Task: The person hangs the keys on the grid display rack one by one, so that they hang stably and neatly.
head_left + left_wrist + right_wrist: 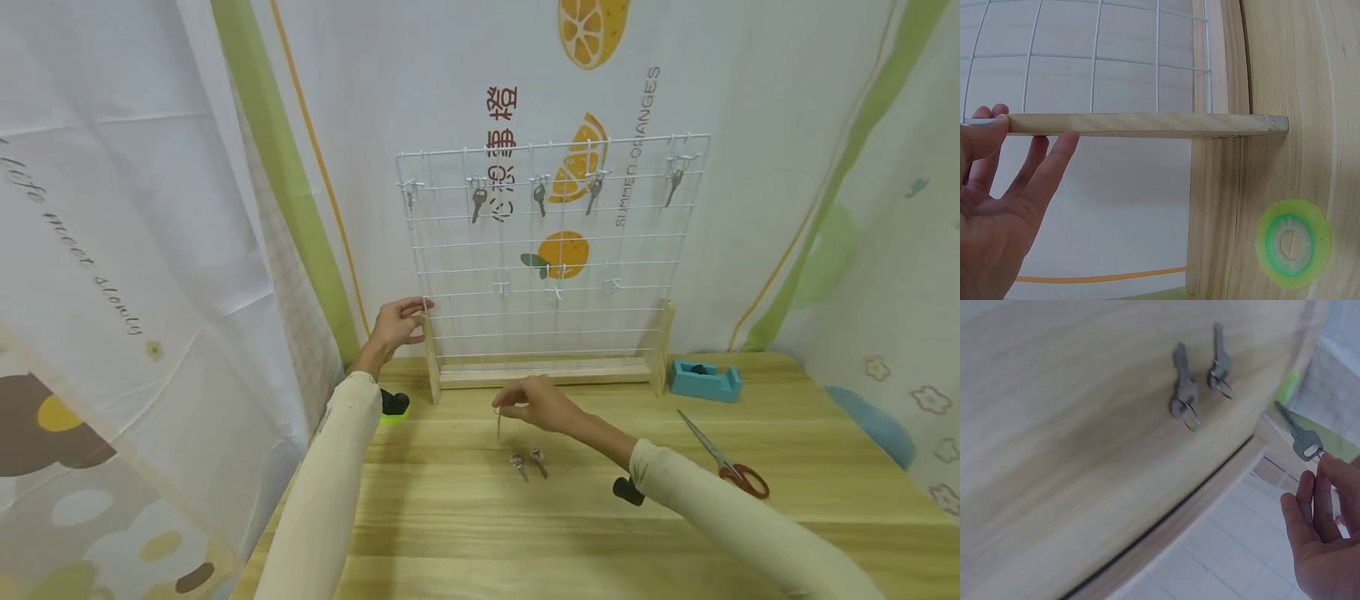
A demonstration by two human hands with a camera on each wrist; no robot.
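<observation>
At left side of rack (555, 377), holding wooden post (1147, 124) with left grip (394, 328) clamped, apparently for steadiness. Over worktop (450, 525), beyond loose keys (1184, 394), pinching key (1302, 439) by ring (1320, 454) in right grip (542, 405), so letting blade hang free.

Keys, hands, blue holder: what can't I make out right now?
- Head: teeth of the hanging keys, too small.
- Head: dark item in the blue holder, too small.
- Right wrist: ring of the held key, partly covered by fingers of the right hand.
- Left wrist: part of left hand, cut off by left edge.
</observation>
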